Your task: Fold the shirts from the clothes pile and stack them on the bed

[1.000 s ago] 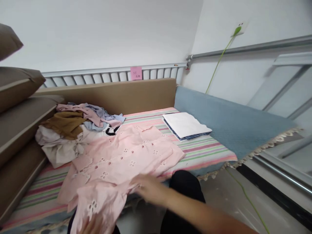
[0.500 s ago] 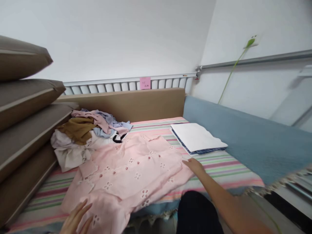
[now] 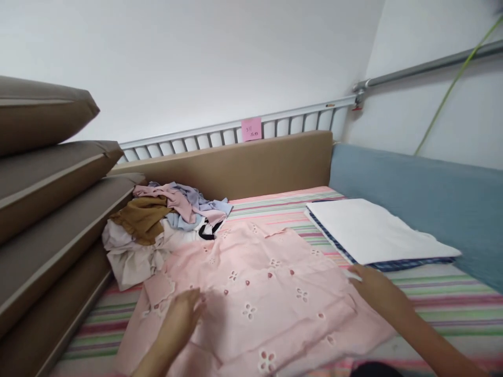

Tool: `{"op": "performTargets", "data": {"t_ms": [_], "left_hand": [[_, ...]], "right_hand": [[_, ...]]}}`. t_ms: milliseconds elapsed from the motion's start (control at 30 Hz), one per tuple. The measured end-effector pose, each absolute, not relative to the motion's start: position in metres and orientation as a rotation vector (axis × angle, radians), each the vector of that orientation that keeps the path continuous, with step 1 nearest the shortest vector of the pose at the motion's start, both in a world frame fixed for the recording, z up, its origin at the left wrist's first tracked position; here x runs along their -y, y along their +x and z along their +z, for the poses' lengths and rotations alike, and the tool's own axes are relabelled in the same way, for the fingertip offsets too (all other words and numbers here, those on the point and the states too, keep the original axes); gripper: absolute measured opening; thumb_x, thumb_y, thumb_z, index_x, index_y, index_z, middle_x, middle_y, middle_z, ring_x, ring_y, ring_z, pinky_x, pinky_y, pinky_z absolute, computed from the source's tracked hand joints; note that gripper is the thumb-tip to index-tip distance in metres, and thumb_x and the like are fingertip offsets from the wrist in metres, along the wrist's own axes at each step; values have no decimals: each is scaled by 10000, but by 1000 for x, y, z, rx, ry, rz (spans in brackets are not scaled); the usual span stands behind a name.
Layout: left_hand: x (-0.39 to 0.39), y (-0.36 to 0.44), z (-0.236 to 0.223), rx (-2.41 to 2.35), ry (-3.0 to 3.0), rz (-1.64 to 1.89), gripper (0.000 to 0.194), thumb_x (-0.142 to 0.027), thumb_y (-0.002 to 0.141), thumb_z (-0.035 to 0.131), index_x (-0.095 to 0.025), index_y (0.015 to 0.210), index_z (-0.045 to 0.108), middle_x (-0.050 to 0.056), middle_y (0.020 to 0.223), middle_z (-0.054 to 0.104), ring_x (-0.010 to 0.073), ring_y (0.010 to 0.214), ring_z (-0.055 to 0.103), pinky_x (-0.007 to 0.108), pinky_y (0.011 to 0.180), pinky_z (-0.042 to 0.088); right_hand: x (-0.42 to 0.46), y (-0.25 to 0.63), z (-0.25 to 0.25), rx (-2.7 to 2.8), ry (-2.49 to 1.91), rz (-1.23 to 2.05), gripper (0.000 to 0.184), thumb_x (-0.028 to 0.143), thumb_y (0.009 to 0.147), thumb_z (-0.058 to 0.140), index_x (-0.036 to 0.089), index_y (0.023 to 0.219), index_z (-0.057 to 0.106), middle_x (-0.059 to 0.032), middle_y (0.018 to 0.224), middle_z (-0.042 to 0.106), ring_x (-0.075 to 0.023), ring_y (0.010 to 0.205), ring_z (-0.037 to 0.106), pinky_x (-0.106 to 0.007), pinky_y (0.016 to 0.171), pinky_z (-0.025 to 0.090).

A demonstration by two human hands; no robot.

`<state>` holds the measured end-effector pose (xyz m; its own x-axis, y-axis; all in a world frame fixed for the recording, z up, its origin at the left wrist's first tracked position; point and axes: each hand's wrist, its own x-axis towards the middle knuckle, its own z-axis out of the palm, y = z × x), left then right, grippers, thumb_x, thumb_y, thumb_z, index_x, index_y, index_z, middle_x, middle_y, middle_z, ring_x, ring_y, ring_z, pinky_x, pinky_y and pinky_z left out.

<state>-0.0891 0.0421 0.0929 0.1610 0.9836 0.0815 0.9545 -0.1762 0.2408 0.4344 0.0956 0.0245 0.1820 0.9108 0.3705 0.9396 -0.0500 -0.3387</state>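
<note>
A pale pink blouse (image 3: 251,293) lies spread flat, with flower-shaped cut-outs and a row of small dark pink buttons across it. Over its left part, near the scalloped collar, is my left hand (image 3: 178,322), a little blurred; its fingers are loosely bent and nothing shows in them. At the blouse's right edge my right hand (image 3: 371,285) is closed, with a bit of the hem pinched between thumb and fingers. Just beyond that hand lies a folded white garment (image 3: 373,230) on top of a folded blue checked cloth (image 3: 416,263).
A heap of crumpled clothes (image 3: 145,214) lies at the back left, beside a stack of brown cushions (image 3: 51,209). The striped bed cover (image 3: 271,208) runs under everything. A brown backrest (image 3: 243,170) and a blue bolster (image 3: 412,183) border the back and right.
My left hand has moved from the near left sleeve up to the collar and button area. My right hand stays at the hem. The view has shifted, coming closer to the blouse.
</note>
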Motion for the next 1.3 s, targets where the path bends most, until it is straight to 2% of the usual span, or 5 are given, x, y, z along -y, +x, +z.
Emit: {"op": "performTargets", "data": {"t_ms": [300,567,800,967,1300], "left_hand": [[-225,-76,121,-2145,2434,57,244,-160,768,472,-124,936,645,161,1003,666,270,989,589,372,826,416],[-202,-94,117,-2274,2497,80,272,-203,854,347,-143,907,607,139,958,640,267,954,555,425,871,337],[-98,-106,93,-1522,2539,84,269,-313,877,407,-207,749,618,36,748,640,159,715,547,308,731,368],[-157,-88,118,-1969,2097,386,319,-403,869,380,-182,842,608,62,864,666,155,771,576,266,692,384],[-254,-22,85,-1837,1932,-128,298,-435,808,559,-141,782,607,9,752,629,124,691,584,307,680,490]], "right_hand": [[-165,331,12,2059,-1758,-248,420,403,842,463,206,1190,593,-110,1355,488,-284,1266,421,-464,1005,375],[-175,344,-17,1951,-1907,-323,413,367,869,414,188,1192,601,-118,1325,519,-278,1250,438,-446,1010,370],[-175,342,-18,1931,-1885,-311,402,356,861,407,206,1176,607,-101,1300,544,-268,1240,449,-462,1002,376],[-173,340,-15,1959,-1896,-366,404,337,868,396,171,1166,613,-119,1283,556,-262,1224,467,-438,1005,379],[-171,337,-11,1981,-1908,-391,396,320,889,375,172,1177,603,-120,1283,554,-261,1213,473,-438,987,386]]}}
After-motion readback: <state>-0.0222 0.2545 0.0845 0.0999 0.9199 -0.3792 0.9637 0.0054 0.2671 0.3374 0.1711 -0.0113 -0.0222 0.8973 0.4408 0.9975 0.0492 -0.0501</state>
